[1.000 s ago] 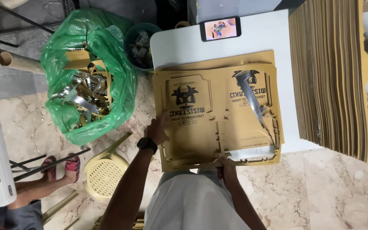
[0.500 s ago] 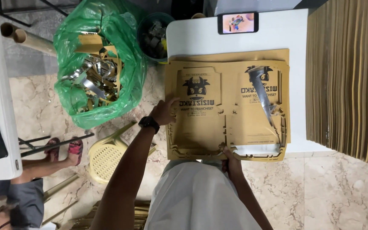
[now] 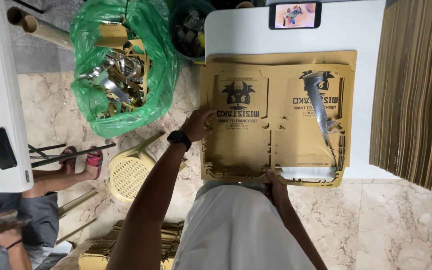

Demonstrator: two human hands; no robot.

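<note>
A die-cut cardboard sheet (image 3: 276, 125), printed with two dark mascot panels, lies flat on a white desk (image 3: 236, 35), its near edge overhanging toward the person. The left hand (image 3: 198, 124), a black watch (image 3: 179, 138) at its wrist, presses fingers closed over the sheet's left edge. The right hand (image 3: 276, 184) pinches the near edge from below, thumb on top, just beside a punched-out window. Beyond the right hand, a curling silver-backed scrap strip (image 3: 321, 107) rests on the right panel. Farther out, past both hands, a smartphone (image 3: 295, 14) with a lit screen sits on the desk. Left of the left hand, a green plastic bag (image 3: 121, 65) on the marble floor holds cardboard offcuts, with a yellow plastic chair (image 3: 131, 172) just below it. Right of the right hand rises a tall stack of cardboard sheets (image 3: 416, 95).
</note>
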